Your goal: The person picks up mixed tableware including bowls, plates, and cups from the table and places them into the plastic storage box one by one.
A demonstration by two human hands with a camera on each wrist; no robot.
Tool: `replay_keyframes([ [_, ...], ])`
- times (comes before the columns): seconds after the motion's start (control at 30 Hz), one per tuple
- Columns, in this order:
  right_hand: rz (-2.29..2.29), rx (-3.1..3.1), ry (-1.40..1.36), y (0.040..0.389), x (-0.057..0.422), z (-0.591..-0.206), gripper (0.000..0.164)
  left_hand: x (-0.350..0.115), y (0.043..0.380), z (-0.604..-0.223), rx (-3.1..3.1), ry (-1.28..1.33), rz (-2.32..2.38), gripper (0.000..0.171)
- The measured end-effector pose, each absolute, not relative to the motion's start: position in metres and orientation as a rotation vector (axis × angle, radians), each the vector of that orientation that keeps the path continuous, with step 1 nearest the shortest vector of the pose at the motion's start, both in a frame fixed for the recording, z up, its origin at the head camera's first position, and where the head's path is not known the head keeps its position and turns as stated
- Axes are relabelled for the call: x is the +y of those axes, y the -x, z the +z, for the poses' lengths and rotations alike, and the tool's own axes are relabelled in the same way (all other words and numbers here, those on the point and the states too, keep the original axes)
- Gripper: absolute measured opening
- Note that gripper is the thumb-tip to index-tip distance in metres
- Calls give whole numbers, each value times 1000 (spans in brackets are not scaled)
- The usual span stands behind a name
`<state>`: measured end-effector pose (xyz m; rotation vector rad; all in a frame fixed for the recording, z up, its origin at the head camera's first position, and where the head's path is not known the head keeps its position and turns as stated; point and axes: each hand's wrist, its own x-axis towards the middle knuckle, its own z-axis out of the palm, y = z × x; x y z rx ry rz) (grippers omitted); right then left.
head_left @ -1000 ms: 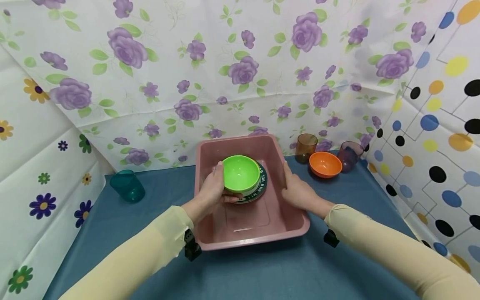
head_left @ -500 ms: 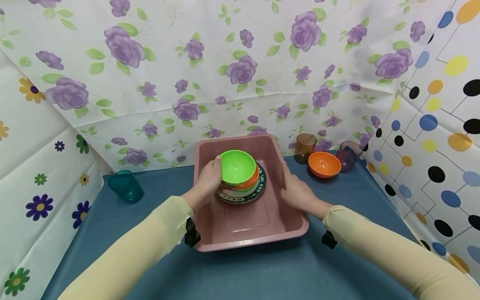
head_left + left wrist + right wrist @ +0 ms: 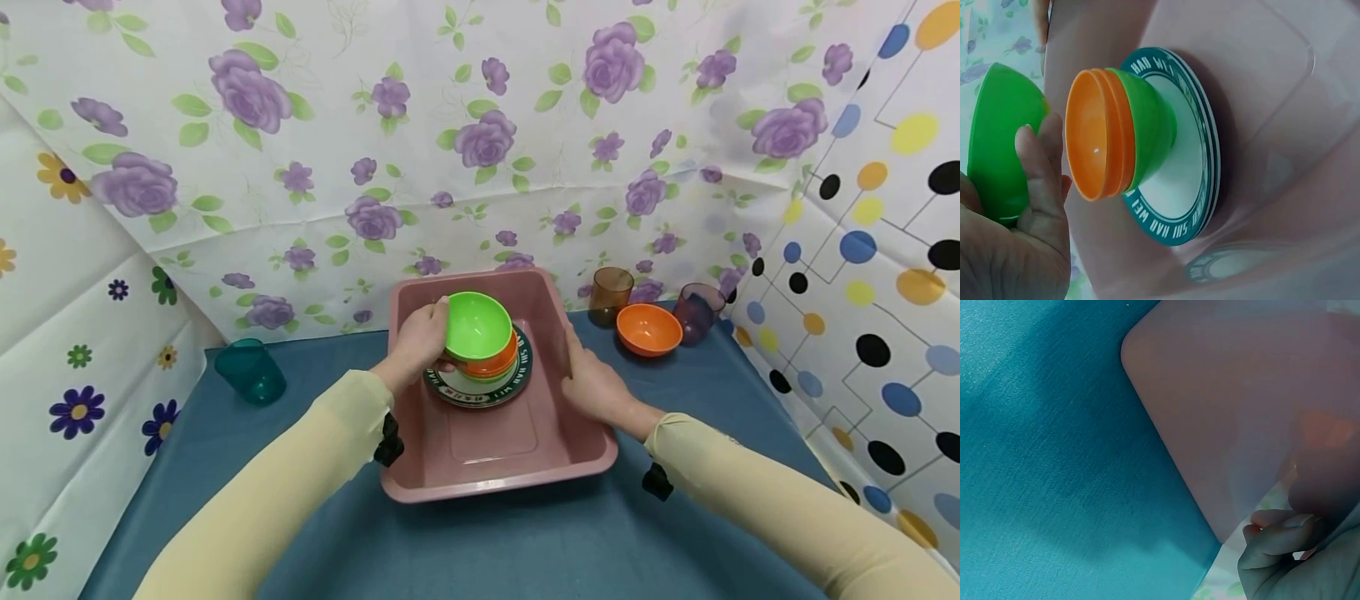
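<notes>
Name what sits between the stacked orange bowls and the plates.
A green bowl: the left wrist view shows it cupping the orange bowls and standing on the plates.

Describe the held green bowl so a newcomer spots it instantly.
In the pink basin on the blue table, orange bowls sit nested in a lower green bowl on plates. Above them, the left hand grips the held green bowl. Unlike the lower one, it is visibly apart from the stack.

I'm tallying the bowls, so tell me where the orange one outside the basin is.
In the head view, the orange bowl sits on the blue tabletop right of the pink basin, between the brown cup and the purple cup.
</notes>
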<state>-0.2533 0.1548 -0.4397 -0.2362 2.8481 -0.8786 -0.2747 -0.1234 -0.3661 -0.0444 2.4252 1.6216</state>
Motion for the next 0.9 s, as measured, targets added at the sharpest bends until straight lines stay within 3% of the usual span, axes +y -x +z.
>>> replay_keyframes([
  [0.6,-916,2826,208,252,154,-439,92,-120,294,-366,2647,7,1368,49],
  [0.9,-944,2815,205,252,155,-440,93,-120,296,-366,2597,34,1345,50],
])
